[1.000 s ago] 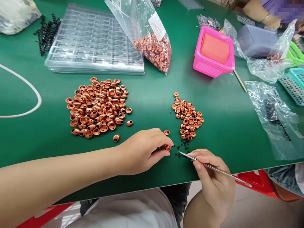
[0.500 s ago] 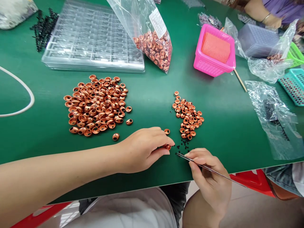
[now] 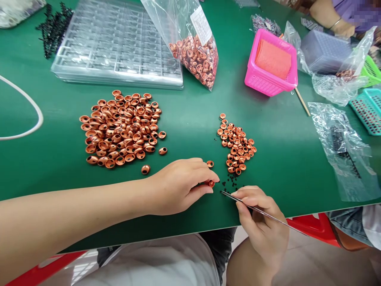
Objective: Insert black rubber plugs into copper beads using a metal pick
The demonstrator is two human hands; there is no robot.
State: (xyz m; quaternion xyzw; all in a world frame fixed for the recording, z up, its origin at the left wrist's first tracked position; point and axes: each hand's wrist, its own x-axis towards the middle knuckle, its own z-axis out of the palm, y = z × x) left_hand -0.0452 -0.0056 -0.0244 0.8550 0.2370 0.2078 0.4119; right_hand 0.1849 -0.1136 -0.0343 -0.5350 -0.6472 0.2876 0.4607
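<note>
Between thumb and fingers, my left hand (image 3: pixel 184 184) pinches a small copper-coloured cup with holes (image 3: pixel 211 184) close above the green table. My right hand (image 3: pixel 264 222) is closed round a pair of metal tweezers (image 3: pixel 256 208), whose tips point left among tiny black pieces (image 3: pixel 230 182). Whether the tips grip a piece is too small to tell. One loose copper cup (image 3: pixel 210 163) lies just beyond my left fingers. A smaller pile of copper cups (image 3: pixel 238 149) sits behind the black bits, and a bigger pile (image 3: pixel 125 131) lies beyond my left forearm.
Stacked clear plastic trays (image 3: pixel 116 47) stand at the back left beside black strips (image 3: pixel 55 29). A clear bag of copper cups (image 3: pixel 199 55) rests against them. Right of it are a pink basket (image 3: pixel 270 81) and a flat plastic bag (image 3: pixel 342 159). Another person's arm (image 3: pixel 330 18) shows top right.
The whole view has shifted slightly. My left hand still pinches the copper cup, and the tweezers' tips remain by the black pieces.
</note>
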